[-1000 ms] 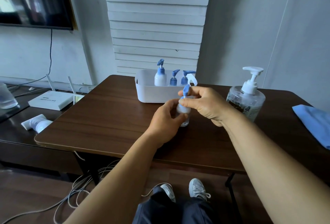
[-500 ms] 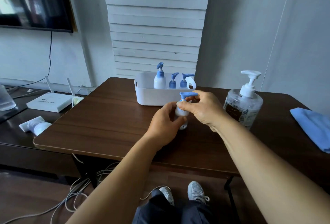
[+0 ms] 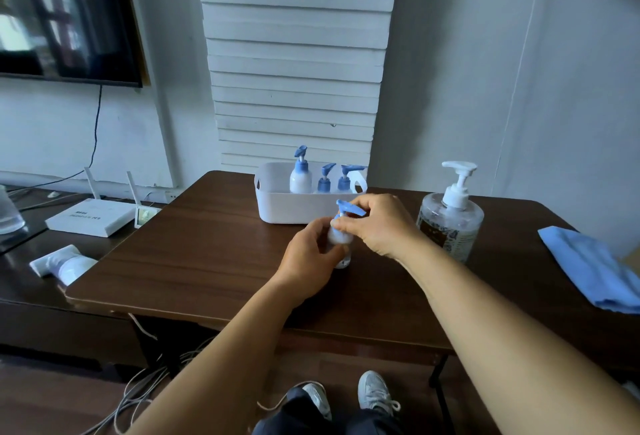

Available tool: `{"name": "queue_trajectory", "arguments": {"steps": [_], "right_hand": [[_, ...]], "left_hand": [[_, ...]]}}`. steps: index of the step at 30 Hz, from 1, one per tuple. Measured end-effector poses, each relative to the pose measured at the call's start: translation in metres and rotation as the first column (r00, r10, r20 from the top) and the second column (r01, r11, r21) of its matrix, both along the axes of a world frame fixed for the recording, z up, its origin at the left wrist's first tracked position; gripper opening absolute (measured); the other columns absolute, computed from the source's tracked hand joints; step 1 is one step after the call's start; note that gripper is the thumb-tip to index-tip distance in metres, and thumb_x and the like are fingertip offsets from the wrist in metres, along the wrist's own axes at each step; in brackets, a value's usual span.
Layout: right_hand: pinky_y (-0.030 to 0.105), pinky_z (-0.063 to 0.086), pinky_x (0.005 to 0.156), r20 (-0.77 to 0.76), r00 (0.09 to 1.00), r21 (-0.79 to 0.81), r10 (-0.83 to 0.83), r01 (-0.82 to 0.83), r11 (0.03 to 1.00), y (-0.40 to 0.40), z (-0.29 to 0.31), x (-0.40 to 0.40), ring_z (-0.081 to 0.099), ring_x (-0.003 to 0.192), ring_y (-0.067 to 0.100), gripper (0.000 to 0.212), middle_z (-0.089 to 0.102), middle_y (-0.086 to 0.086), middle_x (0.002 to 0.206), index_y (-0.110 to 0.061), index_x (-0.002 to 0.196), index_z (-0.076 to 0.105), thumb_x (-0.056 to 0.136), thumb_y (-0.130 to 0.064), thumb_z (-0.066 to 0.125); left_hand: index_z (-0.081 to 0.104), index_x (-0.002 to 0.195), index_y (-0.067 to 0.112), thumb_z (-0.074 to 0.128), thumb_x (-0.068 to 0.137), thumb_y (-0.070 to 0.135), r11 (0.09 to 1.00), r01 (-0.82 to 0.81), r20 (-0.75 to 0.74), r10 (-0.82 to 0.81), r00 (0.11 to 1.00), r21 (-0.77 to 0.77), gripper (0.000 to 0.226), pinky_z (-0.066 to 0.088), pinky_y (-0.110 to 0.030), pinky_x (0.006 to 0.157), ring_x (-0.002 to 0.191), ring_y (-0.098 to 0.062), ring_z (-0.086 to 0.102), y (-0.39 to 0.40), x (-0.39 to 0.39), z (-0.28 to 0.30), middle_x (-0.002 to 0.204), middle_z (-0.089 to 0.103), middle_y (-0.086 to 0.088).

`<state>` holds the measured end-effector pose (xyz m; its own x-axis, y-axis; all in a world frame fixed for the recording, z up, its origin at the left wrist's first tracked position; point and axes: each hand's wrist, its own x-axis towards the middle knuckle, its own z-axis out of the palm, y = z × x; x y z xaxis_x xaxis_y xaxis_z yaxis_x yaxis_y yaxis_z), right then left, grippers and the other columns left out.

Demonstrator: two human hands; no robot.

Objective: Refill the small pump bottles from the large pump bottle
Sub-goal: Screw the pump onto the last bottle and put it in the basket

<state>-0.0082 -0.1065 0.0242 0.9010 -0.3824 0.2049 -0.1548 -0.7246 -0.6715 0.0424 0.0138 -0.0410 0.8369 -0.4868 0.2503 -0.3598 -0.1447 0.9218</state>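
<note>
A small pump bottle (image 3: 340, 238) with a blue pump head stands upright on the brown table (image 3: 207, 247), in front of the white basket (image 3: 277, 207). My left hand (image 3: 310, 256) grips its body from the left. My right hand (image 3: 379, 225) pinches its blue pump collar from the right. Three more small blue-topped pump bottles (image 3: 300, 171) stand inside the basket. The large clear pump bottle (image 3: 450, 219) with a white pump stands on the table to the right of my hands.
A folded blue cloth (image 3: 592, 271) lies at the table's right edge. Left of the table, a lower dark cabinet carries a white router (image 3: 90, 216) and a white tube (image 3: 64, 264). Cables trail on the floor below, near my feet.
The blue pump head has turned between my right fingers, its spout now pointing right. Both hands stay on the small bottle at the same spot on the table.
</note>
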Motion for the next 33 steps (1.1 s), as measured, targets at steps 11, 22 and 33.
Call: {"name": "queue_trajectory", "arguments": {"steps": [11,22,33], "right_hand": [[0.038,0.036,0.103,-0.094,0.994,-0.177,-0.055,0.037,0.984,0.014,0.013,-0.013,0.042,0.117,0.023,0.038,0.026,-0.014,0.072,-0.024,0.107,0.061,0.083,-0.053,0.061],[0.036,0.033,0.099,-0.037,0.992,-0.204,-0.124,0.114,0.972,0.019,0.005,-0.009,0.04,0.116,0.023,0.04,0.036,-0.008,0.077,-0.021,0.102,0.063,0.084,-0.056,0.058],[0.027,0.041,0.075,0.081,0.993,-0.147,-0.083,0.094,0.985,0.012,0.01,0.0,0.057,0.096,0.022,0.024,0.06,0.003,0.106,-0.018,0.095,0.065,0.089,-0.04,0.057]], "left_hand": [[0.057,0.106,0.024,0.065,0.082,0.015,0.997,-0.035,0.014,0.034,0.999,0.067,0.027,0.052,-0.039,0.09,0.094,-0.012,0.065,0.0,-0.004,0.007,0.099,0.069,0.003],[0.057,0.113,0.019,0.067,0.082,0.018,0.986,-0.119,0.076,0.111,0.991,0.12,0.032,0.051,-0.027,0.08,0.091,-0.012,0.062,-0.003,-0.008,0.011,0.098,0.067,0.002],[0.049,0.125,0.019,0.058,0.08,0.009,0.951,-0.048,0.118,0.012,0.993,0.305,0.047,0.049,-0.029,0.085,0.101,-0.014,0.059,0.002,0.001,0.038,0.111,0.062,0.001]]}}
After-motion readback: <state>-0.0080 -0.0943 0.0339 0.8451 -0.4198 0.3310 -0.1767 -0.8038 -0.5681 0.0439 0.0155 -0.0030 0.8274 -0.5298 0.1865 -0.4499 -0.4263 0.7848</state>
